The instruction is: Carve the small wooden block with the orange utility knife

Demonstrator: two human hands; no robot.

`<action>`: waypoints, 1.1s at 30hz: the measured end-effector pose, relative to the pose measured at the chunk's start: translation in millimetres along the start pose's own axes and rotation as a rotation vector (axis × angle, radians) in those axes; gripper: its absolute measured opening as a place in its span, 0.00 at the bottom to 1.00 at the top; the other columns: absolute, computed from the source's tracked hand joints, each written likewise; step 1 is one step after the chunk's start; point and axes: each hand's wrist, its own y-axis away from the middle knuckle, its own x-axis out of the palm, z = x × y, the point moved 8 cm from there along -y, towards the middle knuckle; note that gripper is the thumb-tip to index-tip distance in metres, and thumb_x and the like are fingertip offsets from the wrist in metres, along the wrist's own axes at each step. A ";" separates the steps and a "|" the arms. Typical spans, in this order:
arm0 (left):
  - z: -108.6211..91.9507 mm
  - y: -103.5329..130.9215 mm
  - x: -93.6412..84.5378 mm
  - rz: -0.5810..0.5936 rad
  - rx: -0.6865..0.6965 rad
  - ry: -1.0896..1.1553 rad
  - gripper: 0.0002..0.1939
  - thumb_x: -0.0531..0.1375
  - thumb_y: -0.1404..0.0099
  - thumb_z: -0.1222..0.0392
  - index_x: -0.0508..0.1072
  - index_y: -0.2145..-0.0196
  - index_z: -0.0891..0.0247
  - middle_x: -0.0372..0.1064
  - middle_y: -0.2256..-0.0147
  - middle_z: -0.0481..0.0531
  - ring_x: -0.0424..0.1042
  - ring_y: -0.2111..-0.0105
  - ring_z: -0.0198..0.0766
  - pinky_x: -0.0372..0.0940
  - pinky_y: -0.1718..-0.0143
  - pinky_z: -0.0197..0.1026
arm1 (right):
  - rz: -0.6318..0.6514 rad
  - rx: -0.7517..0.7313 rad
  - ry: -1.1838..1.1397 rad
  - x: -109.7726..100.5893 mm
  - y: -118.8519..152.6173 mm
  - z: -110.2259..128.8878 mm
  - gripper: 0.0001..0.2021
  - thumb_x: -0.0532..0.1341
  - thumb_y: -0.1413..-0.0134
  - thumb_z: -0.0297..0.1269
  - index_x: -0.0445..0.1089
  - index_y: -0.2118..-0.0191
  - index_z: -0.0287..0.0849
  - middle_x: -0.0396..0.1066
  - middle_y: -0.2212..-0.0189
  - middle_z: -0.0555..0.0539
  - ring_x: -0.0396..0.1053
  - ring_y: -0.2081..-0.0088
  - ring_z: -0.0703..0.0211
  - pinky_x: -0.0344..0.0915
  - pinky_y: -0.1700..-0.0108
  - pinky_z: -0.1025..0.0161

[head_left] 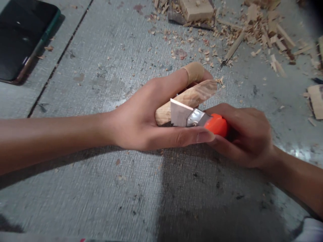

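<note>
A short piece of wood (194, 95) with carved facets and visible grain lies in my left hand (151, 111), the fingers wrapped round its far side. A tan bandage (194, 73) covers part of the index finger. My right hand (244, 134) grips a utility knife (215, 125) by its orange handle. The knife's flat metal blade points left and overlaps the near side of the wood. My left thumb stretches along below the blade, its tip by the orange handle. Most of the handle is hidden inside my right hand.
A dark phone (25, 37) lies at the upper left, beside a dark seam in the grey tabletop (88, 188). Wood shavings (264, 30), a pale wood block (196, 10) and a thin pointed tool (233, 48) are at the back. Another wood piece (316, 101) sits at the right edge.
</note>
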 end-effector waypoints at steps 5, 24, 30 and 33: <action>-2.0 -0.9 -0.1 -0.001 0.022 -0.043 0.26 0.68 0.32 0.54 0.67 0.44 0.73 0.70 0.60 0.54 0.71 0.64 0.39 0.67 0.65 0.39 | 0.009 0.007 0.024 0.2 0.9 0.0 0.13 0.56 0.24 0.48 0.68 0.53 0.44 0.76 0.68 0.52 0.69 0.75 0.64 0.62 0.72 0.64; -3.1 -0.7 -3.3 -0.019 -0.008 -0.179 0.35 0.60 0.31 0.33 0.69 0.45 0.70 0.69 0.54 0.54 0.73 0.57 0.44 0.69 0.55 0.46 | 0.068 0.187 0.055 0.8 5.1 -5.1 0.14 0.56 0.25 0.53 0.71 0.50 0.51 0.77 0.64 0.51 0.74 0.71 0.58 0.67 0.68 0.59; -3.9 -0.2 -0.6 -0.010 -0.015 -0.155 0.36 0.61 0.30 0.35 0.67 0.42 0.72 0.69 0.55 0.53 0.72 0.57 0.41 0.67 0.57 0.43 | 0.047 0.099 0.010 0.1 4.1 -2.0 0.11 0.58 0.25 0.48 0.70 0.50 0.48 0.78 0.64 0.49 0.72 0.72 0.58 0.65 0.68 0.60; -4.4 -0.6 0.2 -0.010 -0.007 -0.142 0.33 0.60 0.28 0.38 0.67 0.42 0.73 0.69 0.55 0.54 0.71 0.58 0.41 0.67 0.58 0.42 | 0.036 0.054 -0.007 0.0 3.2 -0.7 0.11 0.58 0.25 0.47 0.69 0.49 0.47 0.78 0.64 0.49 0.72 0.73 0.60 0.64 0.70 0.60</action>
